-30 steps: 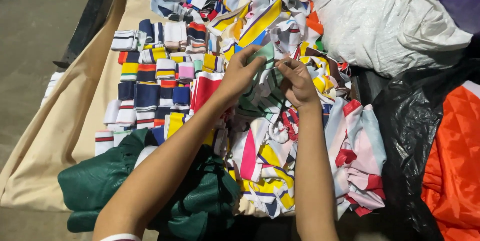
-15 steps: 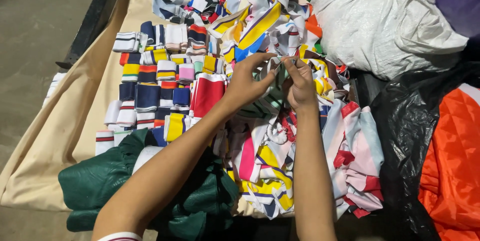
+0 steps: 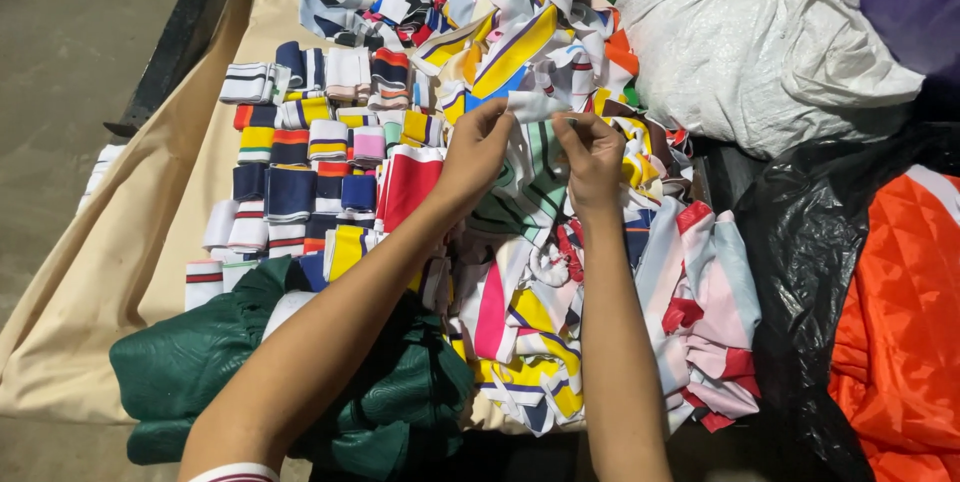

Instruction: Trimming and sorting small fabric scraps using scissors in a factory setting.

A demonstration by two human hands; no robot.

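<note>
My left hand (image 3: 478, 147) and my right hand (image 3: 592, 152) both pinch the top edge of a striped green and white knit strip (image 3: 535, 167), holding it up between them over a loose heap of coloured knit strips (image 3: 560, 272). To the left of my left hand lie several folded striped pieces in neat rows (image 3: 310, 157) on a beige cloth (image 3: 130, 262). A red and white piece (image 3: 408, 182) sits just beside my left wrist.
Dark green fabric (image 3: 200, 362) is bunched under my left forearm. A large white bag (image 3: 760, 37) lies at the upper right, black plastic (image 3: 810, 242) below it, and orange quilted material (image 3: 900, 332) at the far right. Grey floor (image 3: 70, 32) borders the left.
Both hands have lifted the green and white strip a little and drawn closer together along its top edge. The view has shifted slightly.
</note>
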